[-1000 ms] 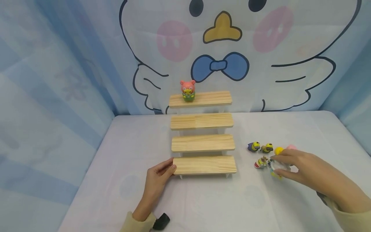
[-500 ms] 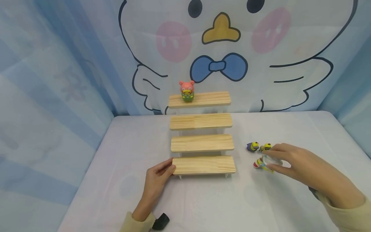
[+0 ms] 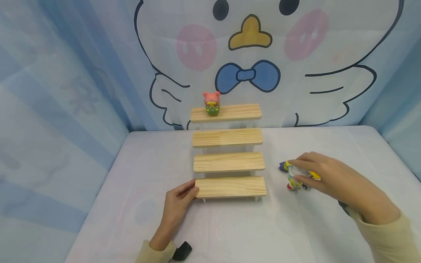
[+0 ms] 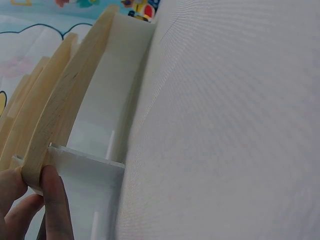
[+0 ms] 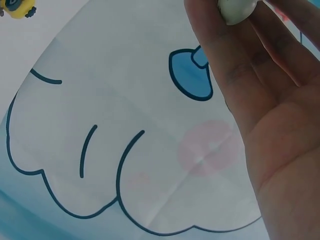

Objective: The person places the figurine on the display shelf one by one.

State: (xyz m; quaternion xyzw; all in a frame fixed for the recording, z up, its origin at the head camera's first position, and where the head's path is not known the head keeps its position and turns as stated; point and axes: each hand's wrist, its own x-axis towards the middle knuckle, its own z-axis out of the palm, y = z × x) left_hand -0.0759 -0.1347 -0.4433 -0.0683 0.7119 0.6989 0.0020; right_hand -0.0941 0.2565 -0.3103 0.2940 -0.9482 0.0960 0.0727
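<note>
My left hand [image 3: 177, 208] pinches the left end of the lowest board of a wooden stepped display shelf [image 3: 230, 188]; in the left wrist view, thumb and fingers [image 4: 57, 210] sit on both faces of that board [image 4: 75, 85]. Over on the right, my right hand [image 3: 338, 179] holds a small figurine [image 3: 299, 171] between thumb and fingers, its white round part showing. That white part [image 5: 239, 10] also shows at the fingertips in the right wrist view. Below and around it stand a purple-and-yellow figurine [image 3: 283, 167] and a red-based one [image 3: 292, 185], partly covered by the hand.
On the top board stands a pink-headed figurine with a green body [image 3: 212, 105]. Another yellow piece [image 3: 315, 176] peeks out under my right hand. A cartoon-printed curtain [image 3: 250, 54] hangs behind the white-covered table [image 3: 158, 157].
My right hand has lifted the white-ended figurine and carried it leftward, over the other figurines. The left hand keeps its grip on the lowest board.
</note>
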